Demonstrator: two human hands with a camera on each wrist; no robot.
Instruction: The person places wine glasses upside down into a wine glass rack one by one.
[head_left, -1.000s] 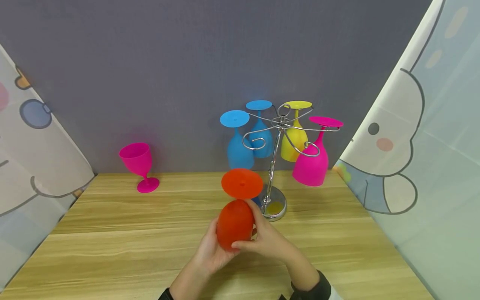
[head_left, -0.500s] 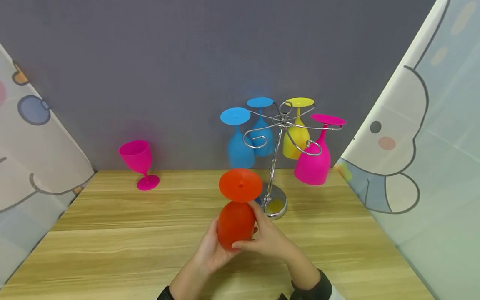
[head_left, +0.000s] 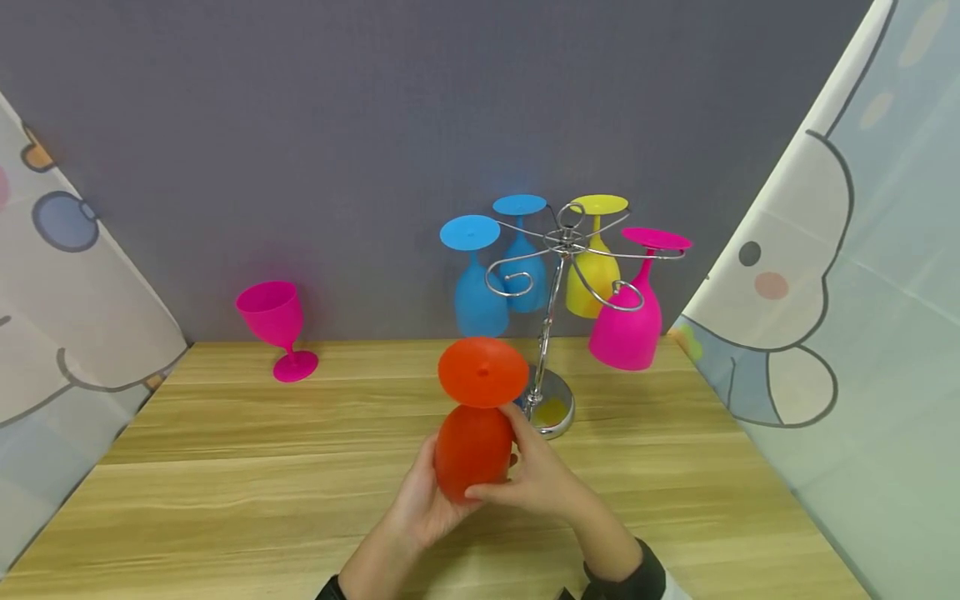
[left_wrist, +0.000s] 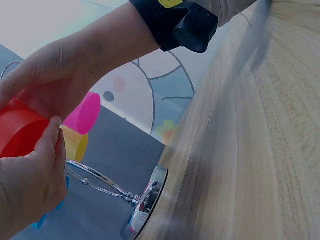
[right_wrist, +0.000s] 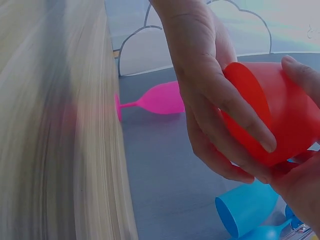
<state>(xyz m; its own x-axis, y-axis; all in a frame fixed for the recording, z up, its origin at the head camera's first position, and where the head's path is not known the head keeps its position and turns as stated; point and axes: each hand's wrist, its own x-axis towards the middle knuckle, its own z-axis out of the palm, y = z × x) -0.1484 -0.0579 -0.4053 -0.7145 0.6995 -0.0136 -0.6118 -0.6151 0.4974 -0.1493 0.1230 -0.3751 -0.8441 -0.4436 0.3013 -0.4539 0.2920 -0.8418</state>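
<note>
Both hands hold a red-orange plastic goblet [head_left: 472,454] upside down in front of the rack, its round foot [head_left: 483,372] uppermost and tilted toward the head camera. My left hand [head_left: 424,507] cups the bowl from the left; in the right wrist view its fingers wrap around the bowl near the rim. From the right, my right hand [head_left: 542,477] grips the bowl with the thumb across the near side. The bowl's open mouth [right_wrist: 246,95] faces down toward the table. The goblet's stem is mostly hidden behind its foot.
A chrome rack [head_left: 551,325] carries upside-down goblets by their feet: two blue ones [head_left: 480,296], a yellow one [head_left: 592,275] and a pink one [head_left: 626,333]. Another pink goblet [head_left: 273,317] stands upright at the back left of the wooden table [head_left: 225,467], near the grey wall.
The goblet's foot has tipped slightly toward the head camera, showing a little more of its face. Both hands keep their hold. The head view has shifted slightly.
</note>
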